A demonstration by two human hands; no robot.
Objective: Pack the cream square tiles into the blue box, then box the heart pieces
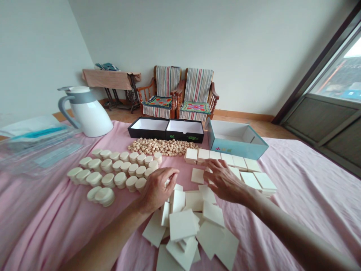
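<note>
1. Tiles are the work in hand: flat pale squares, some set in neat stacks (248, 169) in rows at the far right, in front of the blue box (237, 145), and many more lying in a loose heap (186, 226) close to the person.
2. The left hand (158, 186) is curled at the far edge of the heap, its fingers closed round a tile (168, 183), of which only a sliver shows.
3. The right hand (224, 180) lies with its fingers spread and released, the tips resting on the near end of the stacks; it does not seem to grip anything.
4. One single square (197, 175) lies flat between the two hands, apart from both the heap and the stacks.
5. Round discs (113, 169) stand in tidy rows to the left, with a few off at the near end, and small beads (160, 146) sit in a mound before the black boxes (166, 130); both look finished with.
6. All the boxes appear empty.
7. My judgement: the squares are somewhat under half sorted, since the heap on the pink counter (296, 180) looks to hold at least as many as the stacks.
</note>
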